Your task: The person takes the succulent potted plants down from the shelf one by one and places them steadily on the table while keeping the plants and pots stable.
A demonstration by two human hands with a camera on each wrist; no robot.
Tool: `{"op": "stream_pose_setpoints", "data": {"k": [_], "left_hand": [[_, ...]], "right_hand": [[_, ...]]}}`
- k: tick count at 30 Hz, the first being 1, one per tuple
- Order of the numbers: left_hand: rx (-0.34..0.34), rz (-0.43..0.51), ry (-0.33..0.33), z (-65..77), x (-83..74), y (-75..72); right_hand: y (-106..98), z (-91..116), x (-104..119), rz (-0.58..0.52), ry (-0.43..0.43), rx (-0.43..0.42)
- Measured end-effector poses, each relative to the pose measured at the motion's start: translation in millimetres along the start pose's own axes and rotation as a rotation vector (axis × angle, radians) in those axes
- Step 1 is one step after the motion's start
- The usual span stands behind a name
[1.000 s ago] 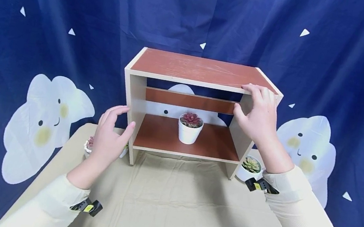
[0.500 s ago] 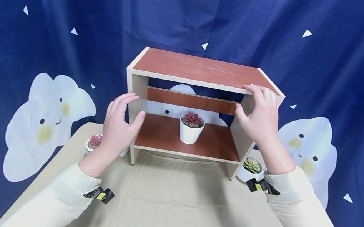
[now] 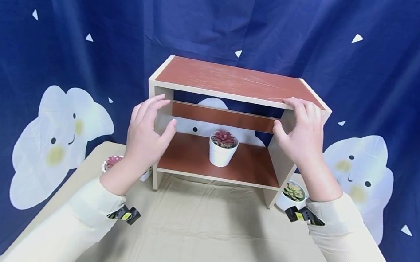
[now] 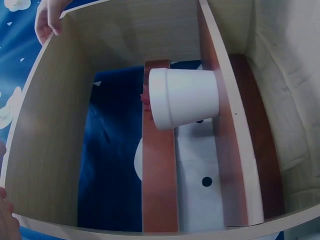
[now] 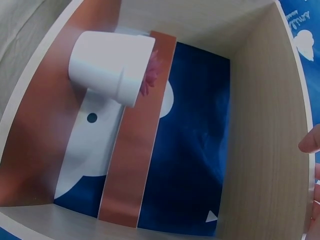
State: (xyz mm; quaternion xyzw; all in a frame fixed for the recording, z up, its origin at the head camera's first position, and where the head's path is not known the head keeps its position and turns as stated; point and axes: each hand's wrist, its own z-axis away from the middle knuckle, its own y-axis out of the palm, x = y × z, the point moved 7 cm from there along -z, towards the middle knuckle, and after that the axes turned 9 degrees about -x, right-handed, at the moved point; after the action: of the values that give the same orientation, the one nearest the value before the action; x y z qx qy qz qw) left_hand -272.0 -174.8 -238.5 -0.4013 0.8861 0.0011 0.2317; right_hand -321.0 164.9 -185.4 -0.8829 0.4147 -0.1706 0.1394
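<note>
A small wooden shelf (image 3: 233, 80) with a brown top and pale edges stands on the table. Inside it, a red succulent in a white pot (image 3: 222, 155) sits upright on the lower board; both wrist views show this pot too, turned sideways. My right hand (image 3: 303, 133) grips the front edge of the top board near its right corner, fingers above and thumb below. In front of the shelf's left side panel is my left hand (image 3: 148, 135), its thumb and fingers spread apart around nothing, the fingertips a little below the top board.
A green succulent in a white pot (image 3: 293, 194) stands against the shelf's right side. To the left, a pink succulent (image 3: 112, 162) and another white pot (image 3: 145, 175) are partly hidden by the left forearm. Beige cloth (image 3: 203, 237) covers the table; a blue curtain (image 3: 193, 21) hangs behind.
My left hand has risen and moved right, from beside the left panel's lower part toward the top board. My right hand keeps its hold on the shelf's edge. The pots have not moved.
</note>
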Motion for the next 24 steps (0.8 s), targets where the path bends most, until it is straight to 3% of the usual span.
{"op": "stream_pose_setpoints", "data": {"k": [10,24], "left_hand": [[-0.028,-0.032,0.124,-13.8,-22.2,8.8],[0.025,-0.123,0.188,-33.2,-30.4,19.3]], "right_hand": [[0,-1,0,-0.004,-0.008,-0.008],[1,0,-1,-0.005,-0.007,-0.016]]}}
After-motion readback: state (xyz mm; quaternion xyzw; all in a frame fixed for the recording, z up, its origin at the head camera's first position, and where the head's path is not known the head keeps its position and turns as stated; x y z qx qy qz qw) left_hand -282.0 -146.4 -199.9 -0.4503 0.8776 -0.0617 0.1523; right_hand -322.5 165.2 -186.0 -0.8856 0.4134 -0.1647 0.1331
